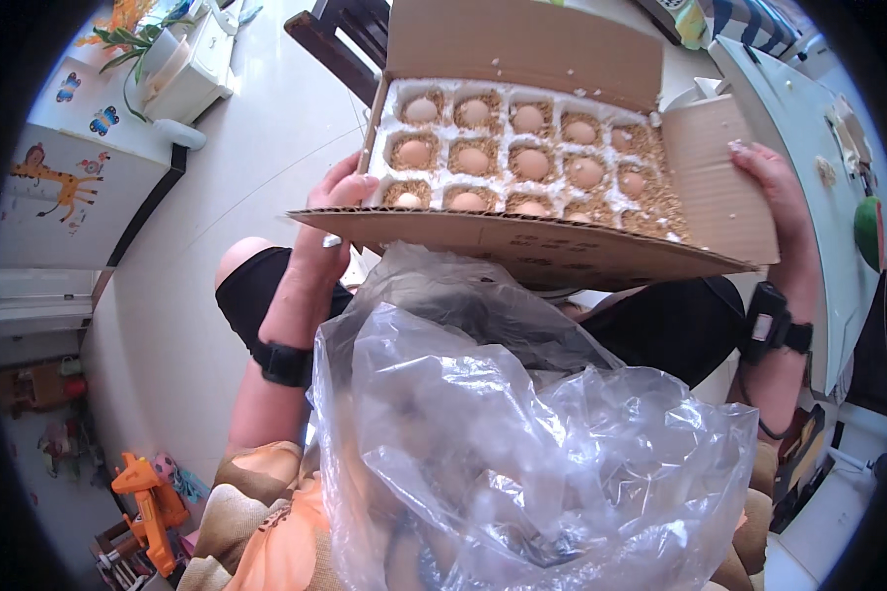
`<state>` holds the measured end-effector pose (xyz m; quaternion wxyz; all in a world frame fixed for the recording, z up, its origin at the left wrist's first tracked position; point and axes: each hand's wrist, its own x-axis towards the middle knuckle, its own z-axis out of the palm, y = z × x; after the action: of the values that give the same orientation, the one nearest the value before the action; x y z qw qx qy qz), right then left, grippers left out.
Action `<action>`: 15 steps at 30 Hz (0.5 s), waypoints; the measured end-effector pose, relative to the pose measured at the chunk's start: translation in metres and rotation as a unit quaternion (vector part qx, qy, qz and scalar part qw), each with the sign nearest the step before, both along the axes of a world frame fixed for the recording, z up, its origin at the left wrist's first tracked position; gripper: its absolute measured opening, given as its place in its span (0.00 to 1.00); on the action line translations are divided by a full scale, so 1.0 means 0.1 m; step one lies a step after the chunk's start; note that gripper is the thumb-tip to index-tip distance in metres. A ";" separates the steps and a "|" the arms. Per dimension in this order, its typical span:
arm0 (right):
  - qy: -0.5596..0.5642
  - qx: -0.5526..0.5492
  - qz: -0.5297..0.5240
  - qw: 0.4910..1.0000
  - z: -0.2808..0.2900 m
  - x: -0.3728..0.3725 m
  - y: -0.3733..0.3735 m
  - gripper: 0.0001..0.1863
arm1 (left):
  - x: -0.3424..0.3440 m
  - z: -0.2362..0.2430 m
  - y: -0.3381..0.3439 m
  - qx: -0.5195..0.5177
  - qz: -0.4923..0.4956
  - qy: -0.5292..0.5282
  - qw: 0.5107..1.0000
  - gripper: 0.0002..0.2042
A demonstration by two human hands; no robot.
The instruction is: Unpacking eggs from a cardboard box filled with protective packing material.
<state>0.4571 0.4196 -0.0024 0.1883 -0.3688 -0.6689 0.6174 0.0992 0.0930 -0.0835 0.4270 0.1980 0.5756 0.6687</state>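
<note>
step: lifting egg box [522,148] | left hand [330,212], right hand [774,197] grip its sides | next: keep level over near plastic bag [522,433]

Open box [522,246] of matt brown corrugated cardboard, its rough fluted edge showing along the near flap; inside, a white foam-like grid [503,133] packed with coarse straw-coloured chaff around smooth, dull tan eggs [532,163]. Near, a clear plastic bag [522,433], thin, crinkled and glossy with glare. Far left, floor [266,148] pale, smooth, faintly shiny.
</note>
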 end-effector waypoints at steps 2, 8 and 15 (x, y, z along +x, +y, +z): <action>0.011 -0.022 0.003 1.000 -0.13 -0.04 -0.02 0.15 | 0.04 -0.19 -0.01 -0.013 0.029 -0.032 0.999 0.31; 0.015 -0.017 -0.078 0.997 -0.19 -0.07 0.09 0.14 | -0.03 -0.20 0.08 -0.017 0.000 -0.004 1.000 0.32; -0.092 0.266 -0.081 0.956 0.82 -0.19 -0.13 0.17 | -0.29 -0.10 -0.02 -0.137 0.049 0.510 0.848 0.38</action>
<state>0.4377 0.4065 0.0795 0.2669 -0.4135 -0.7913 0.3628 0.0704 0.0906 -0.0933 0.0634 0.4223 0.8067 0.4085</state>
